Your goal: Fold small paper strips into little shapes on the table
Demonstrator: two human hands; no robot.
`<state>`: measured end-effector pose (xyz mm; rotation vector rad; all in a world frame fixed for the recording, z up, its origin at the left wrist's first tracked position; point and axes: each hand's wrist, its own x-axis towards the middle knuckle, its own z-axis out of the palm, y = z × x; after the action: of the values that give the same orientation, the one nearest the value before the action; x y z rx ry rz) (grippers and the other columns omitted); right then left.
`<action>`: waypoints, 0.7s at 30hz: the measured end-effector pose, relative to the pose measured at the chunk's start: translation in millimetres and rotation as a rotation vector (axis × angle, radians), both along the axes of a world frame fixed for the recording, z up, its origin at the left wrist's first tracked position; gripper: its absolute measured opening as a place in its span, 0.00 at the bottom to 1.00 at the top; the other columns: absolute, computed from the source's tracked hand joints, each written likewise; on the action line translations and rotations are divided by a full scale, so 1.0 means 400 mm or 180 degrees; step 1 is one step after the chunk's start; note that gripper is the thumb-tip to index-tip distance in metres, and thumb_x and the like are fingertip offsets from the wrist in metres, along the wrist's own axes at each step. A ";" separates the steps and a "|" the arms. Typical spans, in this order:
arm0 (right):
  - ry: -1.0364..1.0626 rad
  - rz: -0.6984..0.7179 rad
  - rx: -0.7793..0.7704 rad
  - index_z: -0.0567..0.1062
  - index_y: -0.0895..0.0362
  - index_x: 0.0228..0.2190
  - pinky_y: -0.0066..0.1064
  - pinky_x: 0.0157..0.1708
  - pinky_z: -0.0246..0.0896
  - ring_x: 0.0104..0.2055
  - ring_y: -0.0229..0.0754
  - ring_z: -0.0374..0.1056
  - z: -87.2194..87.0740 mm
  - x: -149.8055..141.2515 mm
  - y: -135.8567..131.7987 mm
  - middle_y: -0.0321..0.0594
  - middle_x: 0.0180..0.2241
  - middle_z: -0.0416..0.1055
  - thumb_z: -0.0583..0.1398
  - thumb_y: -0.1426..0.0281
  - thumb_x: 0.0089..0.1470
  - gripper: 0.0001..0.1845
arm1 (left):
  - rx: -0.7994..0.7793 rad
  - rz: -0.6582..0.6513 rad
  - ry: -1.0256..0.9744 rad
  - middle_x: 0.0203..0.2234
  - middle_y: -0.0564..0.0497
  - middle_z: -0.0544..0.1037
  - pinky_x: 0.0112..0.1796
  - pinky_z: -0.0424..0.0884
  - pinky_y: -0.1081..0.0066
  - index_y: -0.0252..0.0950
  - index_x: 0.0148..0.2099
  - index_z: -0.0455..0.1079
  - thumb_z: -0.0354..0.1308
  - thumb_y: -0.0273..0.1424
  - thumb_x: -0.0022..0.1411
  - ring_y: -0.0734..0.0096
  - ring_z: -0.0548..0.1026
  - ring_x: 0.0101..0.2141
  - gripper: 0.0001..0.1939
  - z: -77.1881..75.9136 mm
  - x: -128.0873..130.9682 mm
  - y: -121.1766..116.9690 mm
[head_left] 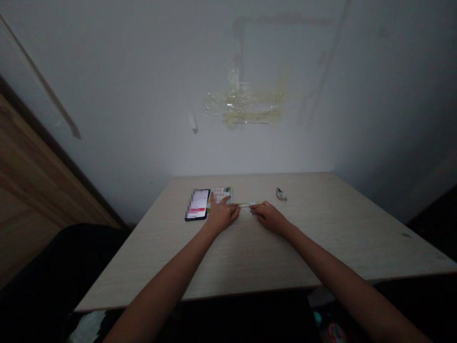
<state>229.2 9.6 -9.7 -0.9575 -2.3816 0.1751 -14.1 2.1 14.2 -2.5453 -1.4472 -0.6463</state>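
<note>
Between my hands lies a narrow, flat strip (246, 205), pale with some green and yellow, close to the tabletop. It looks like paper, though it is too small to be sure. My left hand (222, 215) pinches its left end with thumb and finger, other fingers spread over a printed sheet (221, 193) behind. Its right end is pinched by my right hand (270, 216), whose fingers are curled together. A phone (198, 205) with a lit screen rests left of my left hand, against the sheet's edge.
A small crumpled piece (281, 194) lies on the light wooden table (250, 267), beyond my right hand. Behind the table rises a wall with clear tape (250, 107) stuck on it. A dark shape (67, 257) stands off the table's left side.
</note>
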 end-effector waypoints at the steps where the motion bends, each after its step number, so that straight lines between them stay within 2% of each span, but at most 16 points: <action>1: -0.0009 0.0002 0.0003 0.77 0.54 0.46 0.40 0.51 0.62 0.48 0.45 0.67 -0.001 0.000 0.000 0.42 0.51 0.74 0.56 0.80 0.55 0.19 | 0.0008 -0.0004 -0.0011 0.45 0.57 0.82 0.59 0.21 0.31 0.54 0.46 0.78 0.47 0.40 0.70 0.53 0.66 0.59 0.17 -0.001 0.000 0.000; 6: -0.0033 0.0008 -0.0019 0.77 0.55 0.47 0.41 0.51 0.62 0.49 0.45 0.66 -0.006 0.004 0.004 0.42 0.52 0.74 0.56 0.80 0.55 0.20 | 0.0034 0.0040 -0.0053 0.45 0.58 0.82 0.59 0.20 0.33 0.53 0.45 0.78 0.48 0.40 0.69 0.53 0.67 0.59 0.16 -0.001 0.003 0.001; 12: -0.0028 0.0011 -0.0028 0.77 0.54 0.46 0.41 0.51 0.62 0.49 0.45 0.67 0.002 -0.001 -0.002 0.42 0.52 0.74 0.55 0.81 0.55 0.20 | 0.0048 -0.0006 0.0020 0.44 0.56 0.82 0.61 0.23 0.34 0.50 0.46 0.78 0.49 0.41 0.68 0.52 0.67 0.58 0.15 -0.001 0.002 0.002; 21: -0.0030 -0.0030 -0.0006 0.76 0.56 0.47 0.40 0.52 0.62 0.49 0.44 0.66 -0.005 -0.003 -0.003 0.43 0.53 0.73 0.55 0.81 0.56 0.20 | 0.0084 -0.0076 0.0009 0.48 0.51 0.80 0.60 0.31 0.30 0.47 0.49 0.76 0.53 0.41 0.67 0.49 0.67 0.57 0.15 -0.032 0.004 -0.002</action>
<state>228.1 8.3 -11.6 -0.9723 -2.3855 0.1697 -12.4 1.4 1.5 -2.5462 -1.4000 -0.6608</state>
